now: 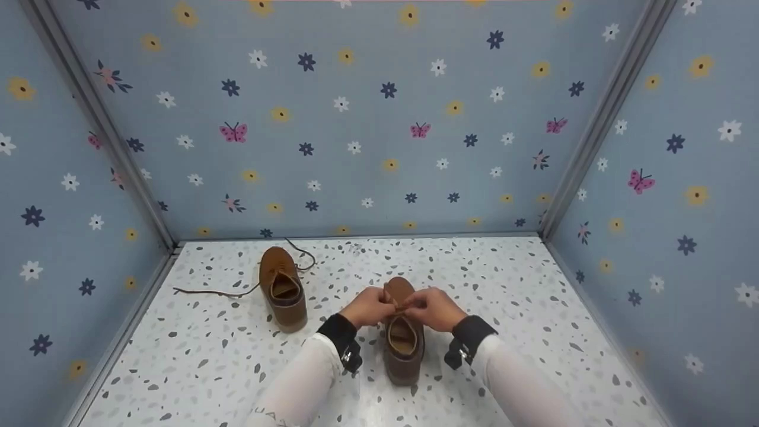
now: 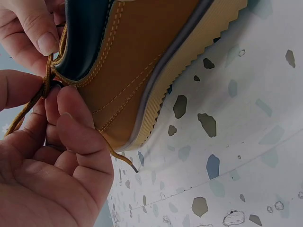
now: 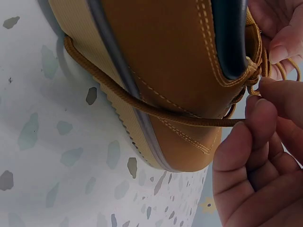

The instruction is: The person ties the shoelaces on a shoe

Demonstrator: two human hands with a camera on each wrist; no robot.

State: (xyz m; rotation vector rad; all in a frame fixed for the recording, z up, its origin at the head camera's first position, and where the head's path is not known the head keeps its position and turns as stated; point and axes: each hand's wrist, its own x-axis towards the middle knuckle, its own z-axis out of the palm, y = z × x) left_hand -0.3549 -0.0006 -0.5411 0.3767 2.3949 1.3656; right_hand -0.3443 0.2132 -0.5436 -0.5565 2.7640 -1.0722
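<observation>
Your left hand (image 1: pixel 369 307) and your right hand (image 1: pixel 437 309) are meeting over the front of a tan-brown leather shoe (image 1: pixel 403 370) with contrast stitching, a grey welt and a ridged cream sole. This shoe is standing upright on a white speckled terrazzo-look surface (image 1: pixel 207 356), nearly centred before you, its toe pointing away from you. Your left hand is grasping the round brown cord lace (image 2: pixel 23 112), pinching it between thumb and fingers close to the dark teal collar (image 2: pixel 87 40). Your right hand is pinching a strand of the lace too; from your fingertips that strand is running across the side of the shoe and down to the sole edge. Near the knuckles of your left hand, a lace end is hanging past the toe. A few thin lace loops are showing between your two hands, but fingers are hiding how they are crossing. Well to the left, a matching brown shoe (image 1: pixel 290 317) is standing upright, its loose laces (image 1: pixel 216 293) spreading out on both sides. You are wearing white sleeves (image 1: pixel 302 379) and black wrist straps (image 1: pixel 338 333), and pale blue panels (image 1: pixel 379 121) printed with flowers and butterflies are enclosing the surface at the back and both sides.
</observation>
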